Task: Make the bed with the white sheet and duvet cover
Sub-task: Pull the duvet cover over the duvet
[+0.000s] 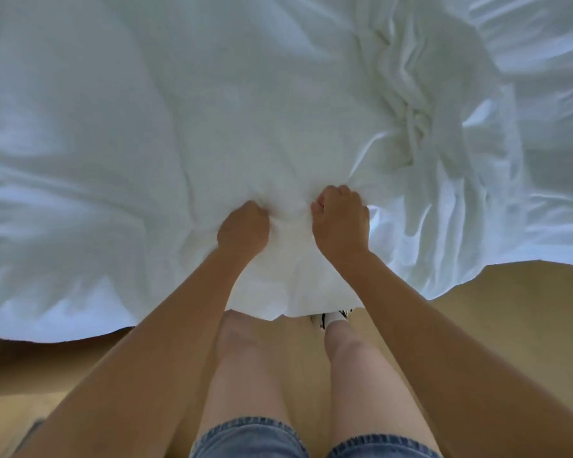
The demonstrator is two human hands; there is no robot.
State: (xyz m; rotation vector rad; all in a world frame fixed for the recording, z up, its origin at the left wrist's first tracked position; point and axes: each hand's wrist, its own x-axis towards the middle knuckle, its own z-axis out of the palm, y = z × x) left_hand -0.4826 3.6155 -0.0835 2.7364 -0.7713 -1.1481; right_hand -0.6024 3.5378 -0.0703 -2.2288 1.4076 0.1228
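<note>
Evidently unfinished: the left hand (244, 228) and right hand (339, 219) clench fistfuls of the duvet cover (179, 110) near its front edge, its right side lying bunched.

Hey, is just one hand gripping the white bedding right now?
No, the left hand and the right hand both grip bunched folds of the white bedding side by side.

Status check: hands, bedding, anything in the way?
Left hand and right hand both fisted in the white bedding, close together at the near edge. Bedding bunched and creased at right, edge hanging over the floor. Nothing in the way.
</note>
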